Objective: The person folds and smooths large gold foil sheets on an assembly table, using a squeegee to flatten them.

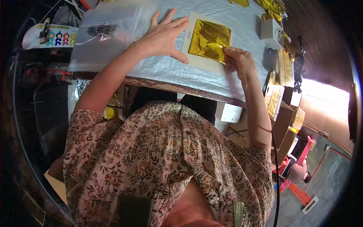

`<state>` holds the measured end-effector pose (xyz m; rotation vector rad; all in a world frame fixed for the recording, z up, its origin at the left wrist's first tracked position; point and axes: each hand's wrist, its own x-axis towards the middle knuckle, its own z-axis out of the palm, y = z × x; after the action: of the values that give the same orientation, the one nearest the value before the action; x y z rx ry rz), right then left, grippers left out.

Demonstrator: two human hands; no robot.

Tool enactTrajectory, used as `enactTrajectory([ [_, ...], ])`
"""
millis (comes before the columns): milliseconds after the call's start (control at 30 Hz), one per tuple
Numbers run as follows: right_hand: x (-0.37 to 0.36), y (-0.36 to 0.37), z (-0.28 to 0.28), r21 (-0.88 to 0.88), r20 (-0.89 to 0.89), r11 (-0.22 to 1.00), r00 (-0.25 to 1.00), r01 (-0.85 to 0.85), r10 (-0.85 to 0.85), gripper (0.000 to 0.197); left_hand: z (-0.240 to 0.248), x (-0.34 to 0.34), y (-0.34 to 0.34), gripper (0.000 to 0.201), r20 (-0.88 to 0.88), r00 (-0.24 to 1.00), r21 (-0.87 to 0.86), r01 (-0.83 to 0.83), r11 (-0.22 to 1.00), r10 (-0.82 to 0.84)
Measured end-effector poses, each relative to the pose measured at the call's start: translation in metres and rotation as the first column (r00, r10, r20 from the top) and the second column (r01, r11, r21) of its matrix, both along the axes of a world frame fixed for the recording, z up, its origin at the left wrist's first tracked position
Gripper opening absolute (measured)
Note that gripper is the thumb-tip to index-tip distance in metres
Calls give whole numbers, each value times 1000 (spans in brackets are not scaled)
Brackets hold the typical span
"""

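Note:
A shiny gold foil sheet or packet (210, 38) lies on a pale cream card (200, 62) on the table. My right hand (242, 62) pinches the lower right corner of the gold foil between thumb and fingers. Just left of the card, my left hand (162, 39) is spread wide, palm down, holding nothing. Its thumb and fingertips come close to the card's left edge; whether they touch it I cannot tell. Beneath everything is a silvery-blue table cover (151, 72), wrinkled in places.
Clear plastic bags (102, 43) lie left of my left arm. A white box (271, 34) and more gold foil pieces (273, 6) sit at the far right. Cardboard boxes (283, 121) stand right of the table, near a dark hanging cable (277, 178). Another person (297, 172) is farther off.

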<state>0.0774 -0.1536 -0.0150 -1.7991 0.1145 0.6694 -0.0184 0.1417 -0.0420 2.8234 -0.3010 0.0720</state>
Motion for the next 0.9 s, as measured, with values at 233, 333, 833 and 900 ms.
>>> enactTrajectory([
  [233, 1, 10, 7, -95, 16, 995, 1000, -19, 21, 15, 7, 21, -10, 87, 128, 983, -50, 142, 989, -135],
  [333, 2, 11, 2, -95, 71, 995, 997, -12, 19, 15, -1, 38, -32, 68, 187, 951, -2, 250, 968, -245],
  [833, -18, 7, 16, -647, 581, 758, 588, -87, 563, 37, -13, 68, -48, 73, 159, 907, 18, 392, 920, -389],
  [900, -18, 4, 9, -692, 658, 721, 373, -45, 654, 43, -14, 69, -50, 73, 153, 911, -2, 388, 922, -383],
])
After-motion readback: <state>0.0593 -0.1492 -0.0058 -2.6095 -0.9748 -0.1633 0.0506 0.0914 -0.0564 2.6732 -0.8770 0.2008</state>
